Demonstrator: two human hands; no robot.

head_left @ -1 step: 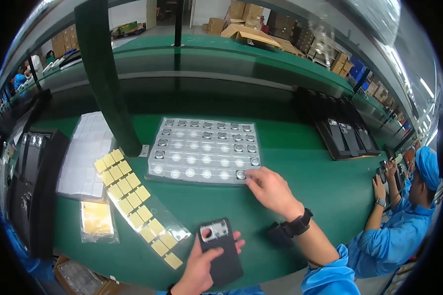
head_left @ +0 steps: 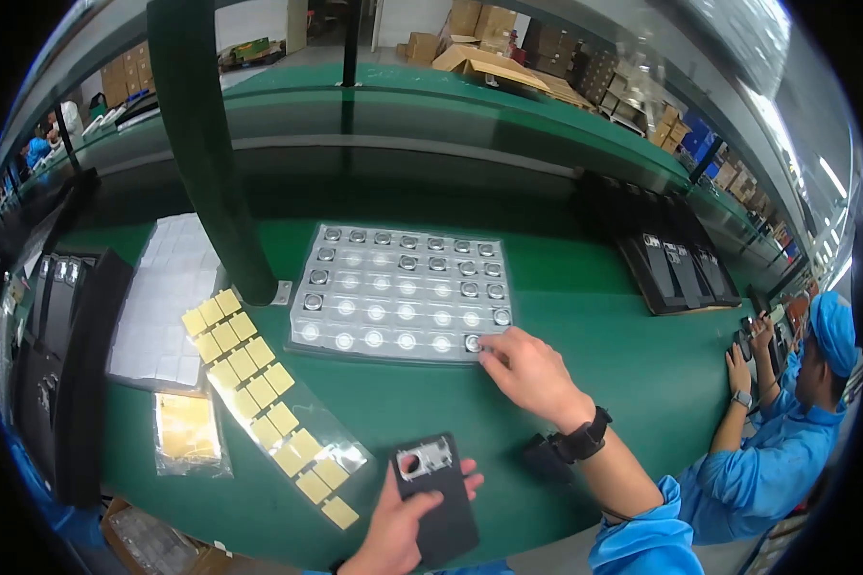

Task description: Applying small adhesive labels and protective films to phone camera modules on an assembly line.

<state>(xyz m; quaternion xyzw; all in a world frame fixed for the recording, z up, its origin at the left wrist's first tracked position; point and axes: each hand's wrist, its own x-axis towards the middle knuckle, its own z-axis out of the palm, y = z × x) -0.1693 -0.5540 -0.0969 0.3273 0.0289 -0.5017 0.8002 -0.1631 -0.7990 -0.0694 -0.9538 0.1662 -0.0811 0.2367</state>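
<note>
A: Dark flat panel [head_left: 438,498]: entered as item one, head view. It is held at the near edge of the green bench [head_left: 633,335], low in the picture, gripped from below by the left hand [head_left: 393,527], with the thumb laid on its right edge. A pale cut-out plate with a round hole is seen at the panel's top end.

B: And the right hand [head_left: 530,369]?

A: It is stretched out to the clear blister tray [head_left: 403,292] at mid-bench. The fingertips [head_left: 484,347] are pinched narrow at the tray's near right corner, on a small ring-shaped part [head_left: 472,341]; whether the part is actually lifted cannot be told. A black wrist device [head_left: 585,439] is worn on that arm, above a blue sleeve.

B: The tray's contents?

A: Rows of small round parts are listed, darker ones along the far rows and the right column, pale ones nearer.

B: Other entries in the same view?

A: A clear strip of yellow squares [head_left: 259,379] is laid diagonally left of the panel. Beside it are a yellow-filled bag [head_left: 187,431] and a white sheet [head_left: 168,307]. A green post [head_left: 206,144] stands behind the tray's left end. Black trays [head_left: 676,273] are stacked at far right. A small dark object [head_left: 547,458] is set just under the right wrist. A co-worker in blue [head_left: 786,431] is seated at the right rim.
</note>
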